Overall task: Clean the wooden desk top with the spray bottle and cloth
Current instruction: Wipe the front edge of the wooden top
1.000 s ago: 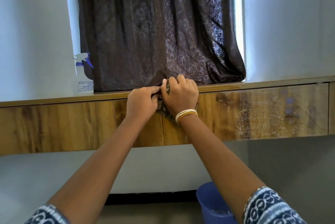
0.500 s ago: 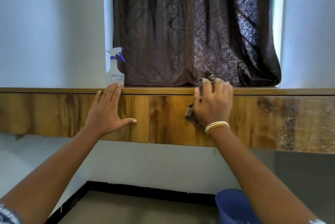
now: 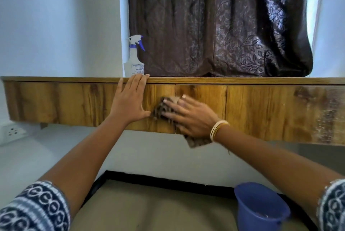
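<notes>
A blue bucket [image 3: 261,210] sat nearest. The right hand [image 3: 188,114] pressed the mottled cloth [image 3: 164,108] flat-fingered against the wooden desk [image 3: 74,100] front, the left hand [image 3: 128,100] braced open beside it. Even, overlapping passes seemed best. The spray bottle [image 3: 134,58] stood behind, on top.

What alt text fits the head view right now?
A right hand presses a cloth flat against a wooden desk front, while the left hand rests open beside it. A spray bottle stands on top by a dark curtain.
</notes>
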Tool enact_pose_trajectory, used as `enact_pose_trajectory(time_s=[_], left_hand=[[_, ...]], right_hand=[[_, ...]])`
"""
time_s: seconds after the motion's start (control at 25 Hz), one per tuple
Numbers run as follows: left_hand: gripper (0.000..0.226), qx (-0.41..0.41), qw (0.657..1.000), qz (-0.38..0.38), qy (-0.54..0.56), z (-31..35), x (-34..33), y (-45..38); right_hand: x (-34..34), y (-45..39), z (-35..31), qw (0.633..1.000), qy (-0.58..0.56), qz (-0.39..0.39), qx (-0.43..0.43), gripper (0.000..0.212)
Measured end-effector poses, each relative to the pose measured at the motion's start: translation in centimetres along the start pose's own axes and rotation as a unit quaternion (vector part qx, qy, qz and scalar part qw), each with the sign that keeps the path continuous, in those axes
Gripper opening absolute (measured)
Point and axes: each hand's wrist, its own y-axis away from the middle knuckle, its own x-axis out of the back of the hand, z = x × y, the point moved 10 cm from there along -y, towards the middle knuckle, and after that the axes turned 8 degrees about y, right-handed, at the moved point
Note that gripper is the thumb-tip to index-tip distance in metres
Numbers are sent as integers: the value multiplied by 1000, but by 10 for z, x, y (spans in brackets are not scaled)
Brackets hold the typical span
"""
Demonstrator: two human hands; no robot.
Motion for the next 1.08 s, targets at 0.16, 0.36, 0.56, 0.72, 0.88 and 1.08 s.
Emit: enact_pose_trajectory(time_s=[0.16, 0.36, 0.56, 0.72, 0.88, 1.08], left_hand=[[129, 13, 1000, -3, 12, -2, -1, -1], [127, 108, 993, -51, 0, 9, 5, 4], [80, 17, 998, 56, 39, 144, 42, 6], [79, -79, 986, 99, 108, 230, 66, -22], [122, -87, 991, -4, 103, 299, 42, -48], [134, -54, 997, -11, 53, 312, 25, -53]], right_hand=[[18, -13, 57, 994, -11, 28, -104, 62], [-7, 39, -34, 996, -22, -18, 82, 58], [-1, 70, 38, 999, 4, -32, -19, 57], [9, 153, 123, 976, 12, -31, -214, 63], [12, 251, 175, 924, 1, -5, -383, 63], [16, 285, 192, 832, -27, 46, -552, 69]])
